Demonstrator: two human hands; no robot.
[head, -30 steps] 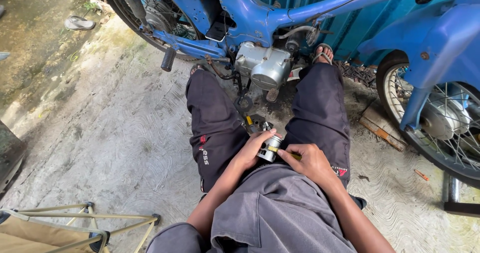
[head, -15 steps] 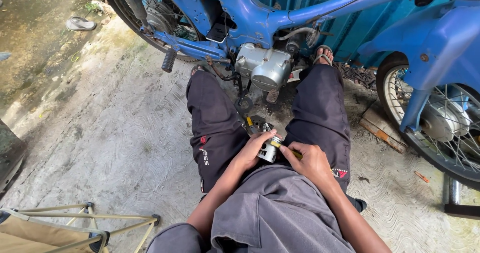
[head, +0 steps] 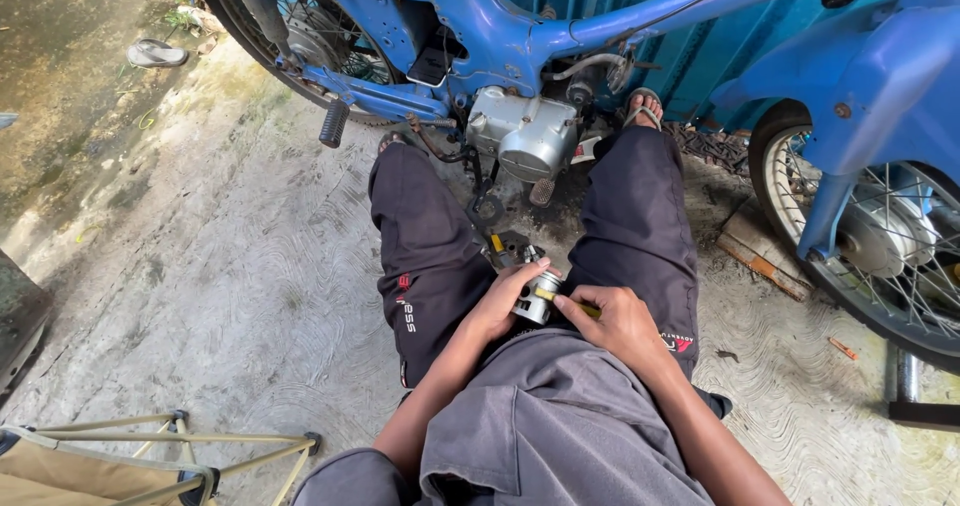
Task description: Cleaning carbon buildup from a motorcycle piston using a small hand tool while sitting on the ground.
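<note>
Piston (head: 537,296) sits gripped in left hand (head: 505,301), over lap.

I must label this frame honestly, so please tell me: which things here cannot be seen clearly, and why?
- Head view: the small metal cylinder is half covered by the left hand; its lower end is hidden.
- The yellow-handled tool in the right hand: its tip is too small to identify.
- The blue motorbike is cut off by the top and right edges.
- The folding frame is cut off at the bottom left.
</note>
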